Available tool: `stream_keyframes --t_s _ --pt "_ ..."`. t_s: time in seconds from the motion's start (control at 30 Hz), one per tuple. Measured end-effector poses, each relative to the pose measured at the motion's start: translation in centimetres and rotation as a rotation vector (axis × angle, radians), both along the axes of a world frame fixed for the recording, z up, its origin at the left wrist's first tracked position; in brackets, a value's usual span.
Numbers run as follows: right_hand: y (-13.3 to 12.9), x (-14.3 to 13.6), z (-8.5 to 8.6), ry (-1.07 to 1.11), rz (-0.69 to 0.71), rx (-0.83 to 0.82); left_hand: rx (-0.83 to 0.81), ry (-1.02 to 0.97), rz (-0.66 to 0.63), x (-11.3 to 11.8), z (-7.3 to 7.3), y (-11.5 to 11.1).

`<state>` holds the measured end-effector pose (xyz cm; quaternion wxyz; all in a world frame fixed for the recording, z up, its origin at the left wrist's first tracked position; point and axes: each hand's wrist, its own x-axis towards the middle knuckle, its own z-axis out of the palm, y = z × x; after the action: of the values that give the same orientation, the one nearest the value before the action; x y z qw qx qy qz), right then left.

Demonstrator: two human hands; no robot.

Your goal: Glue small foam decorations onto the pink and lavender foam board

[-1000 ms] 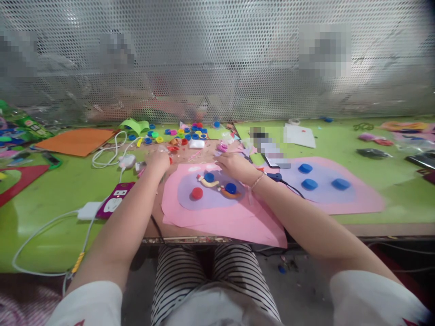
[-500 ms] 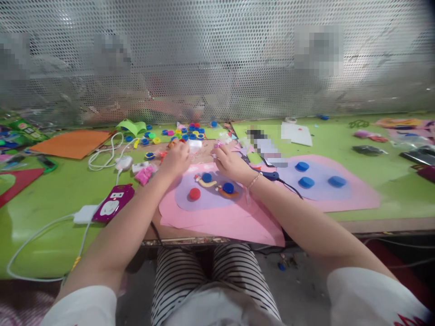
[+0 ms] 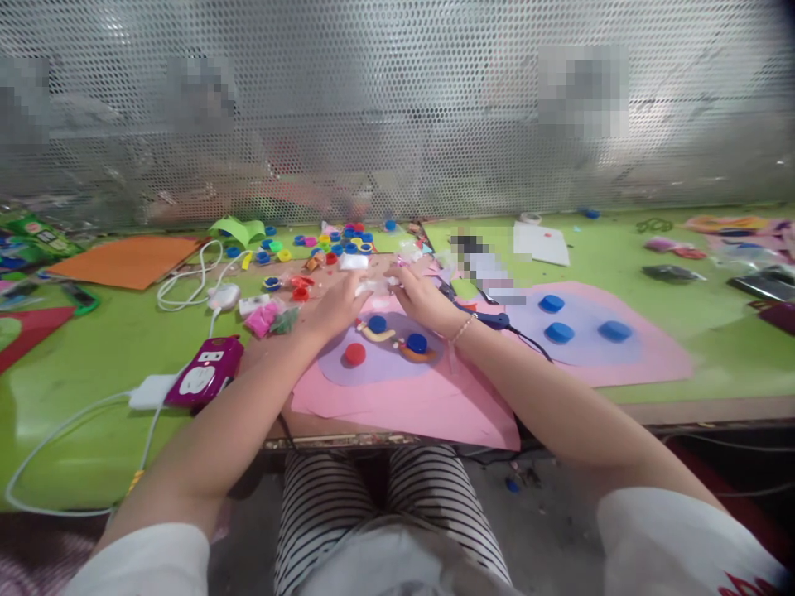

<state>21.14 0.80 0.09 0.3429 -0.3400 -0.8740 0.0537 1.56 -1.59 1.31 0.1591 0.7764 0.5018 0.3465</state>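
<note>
My left hand (image 3: 343, 303) is closed on one end of a whitish, see-through piece that looks like thin plastic (image 3: 373, 286). From the other side, the fingertips of my right hand (image 3: 423, 301) pinch the same piece. Both hands are over the far edge of a pink paper sheet (image 3: 478, 418) with a lilac paper shape (image 3: 339, 368) on it. On the lilac shape lie a red bottle cap (image 3: 355, 354), a blue cap (image 3: 377, 324) with a cream clay strip (image 3: 380, 336), and another blue cap (image 3: 416, 343) on an orange-brown clay strip (image 3: 428, 358).
Several coloured caps (image 3: 335, 248) lie scattered behind my hands, near a perforated metal screen (image 3: 397, 108). A dark blue corded tool (image 3: 493, 320) rests right of my right hand. Left are a purple power socket (image 3: 208, 372), white cables (image 3: 165, 298) and a pink packet (image 3: 261, 319).
My left hand has come rightward and nearer, uncovering red caps and an orange lump. The whitish piece now shows between both hands. A greenish lump now shows beside the pink packet.
</note>
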Motion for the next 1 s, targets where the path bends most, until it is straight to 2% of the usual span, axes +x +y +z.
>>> stream_keyframes --t_s 0.23,0.4,0.5,0.77,1.0 --pt "0.7 -0.1 -0.2 0.261 0.046 -0.232 -0.05 -0.171 -0.011 0.0 -0.5 1.0" --pt "1.2 -0.1 -0.4 0.304 0.155 -0.398 -0.097 -0.297 -0.077 -0.2 -1.0 1.3" --pt "1.2 -0.1 -0.6 0.334 0.179 -0.413 -0.16 -0.369 -0.114 -0.2 -1.2 1.3" --pt "1.7 0.2 -0.9 0.297 0.179 -0.366 -0.192 -0.329 -0.181 -0.1 -1.2 1.2" --pt "1.3 -0.2 -0.2 0.523 0.293 -0.625 -0.227 -0.329 -0.226 -0.1 -0.5 0.8"
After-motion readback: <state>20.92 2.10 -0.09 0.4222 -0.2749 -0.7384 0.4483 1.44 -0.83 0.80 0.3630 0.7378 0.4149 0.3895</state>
